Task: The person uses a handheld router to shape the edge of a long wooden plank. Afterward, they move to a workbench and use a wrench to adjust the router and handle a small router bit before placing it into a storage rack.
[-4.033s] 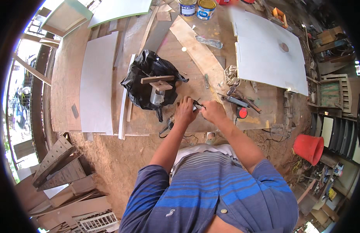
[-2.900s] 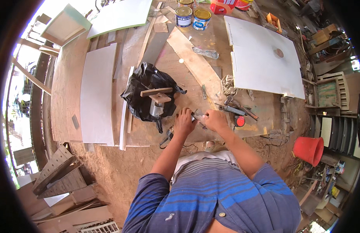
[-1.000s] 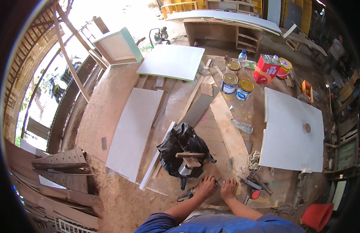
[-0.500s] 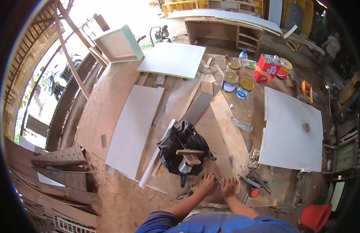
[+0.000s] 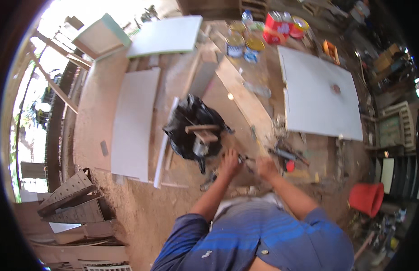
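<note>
Both of my hands are at the table's near edge, close together. My left hand [image 5: 230, 163] has its fingers bent around something small and dark, with a metallic glint. A thin dark piece reaches from there toward my right hand [image 5: 266, 168], whose fingers are closed; motion blur hides the kind of thing. Just beyond my left hand sits a crumpled black plastic bag [image 5: 180, 137], with wooden offcuts [image 5: 204, 129] and a small metal can [image 5: 200, 149] on it. Right of my right hand lie several hand tools [image 5: 284, 153] and a red round object [image 5: 289, 165].
White panels lie at left [image 5: 135, 122] and right [image 5: 320, 95]. A pale wooden plank [image 5: 245, 97] crosses the middle. Paint cans [image 5: 235, 47] and a red rectangular tin [image 5: 276, 29] stand at the back. A red bucket [image 5: 366, 198] is at the lower right.
The view has tilted down toward my body, so the table appears higher and more of my blue shirt shows. My hands stay near the table edge, slightly farther apart.
</note>
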### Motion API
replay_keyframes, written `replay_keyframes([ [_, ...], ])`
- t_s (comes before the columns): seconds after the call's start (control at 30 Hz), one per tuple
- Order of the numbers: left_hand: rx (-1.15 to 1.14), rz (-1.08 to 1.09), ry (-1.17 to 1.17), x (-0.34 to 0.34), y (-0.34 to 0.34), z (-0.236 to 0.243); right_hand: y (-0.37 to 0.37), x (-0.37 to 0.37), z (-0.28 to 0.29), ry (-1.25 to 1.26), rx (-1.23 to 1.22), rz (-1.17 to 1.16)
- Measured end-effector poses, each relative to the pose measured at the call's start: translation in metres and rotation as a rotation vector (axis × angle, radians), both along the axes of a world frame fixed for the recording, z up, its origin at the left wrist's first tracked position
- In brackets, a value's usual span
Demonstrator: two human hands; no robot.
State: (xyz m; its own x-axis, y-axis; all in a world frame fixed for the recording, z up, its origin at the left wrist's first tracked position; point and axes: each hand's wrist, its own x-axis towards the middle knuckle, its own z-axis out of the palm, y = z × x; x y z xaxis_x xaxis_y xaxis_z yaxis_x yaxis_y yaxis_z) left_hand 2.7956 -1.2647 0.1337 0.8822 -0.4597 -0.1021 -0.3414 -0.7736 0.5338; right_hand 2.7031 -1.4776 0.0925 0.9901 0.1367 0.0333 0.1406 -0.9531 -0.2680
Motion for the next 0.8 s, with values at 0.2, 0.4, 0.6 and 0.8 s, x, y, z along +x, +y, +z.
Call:
replay_keyframes([
  [0.2,0.008,-0.034,-0.095,-0.005,0.014,0.017,0.025,-0.006,0.086,0.039,0.166,-0.253],
  [0.4,0.018,-0.05,-0.086,-0.004,0.014,0.019,0.045,0.04,0.116,0.523,-0.009,-0.121],
  [0.6,0.038,-0.021,-0.058,-0.004,0.012,0.019,0.061,0.083,0.129,0.638,-0.072,-0.108],
  [0.8,0.051,-0.048,-0.091,-0.004,0.016,0.014,0.076,0.103,0.152,0.729,-0.149,-0.066],
])
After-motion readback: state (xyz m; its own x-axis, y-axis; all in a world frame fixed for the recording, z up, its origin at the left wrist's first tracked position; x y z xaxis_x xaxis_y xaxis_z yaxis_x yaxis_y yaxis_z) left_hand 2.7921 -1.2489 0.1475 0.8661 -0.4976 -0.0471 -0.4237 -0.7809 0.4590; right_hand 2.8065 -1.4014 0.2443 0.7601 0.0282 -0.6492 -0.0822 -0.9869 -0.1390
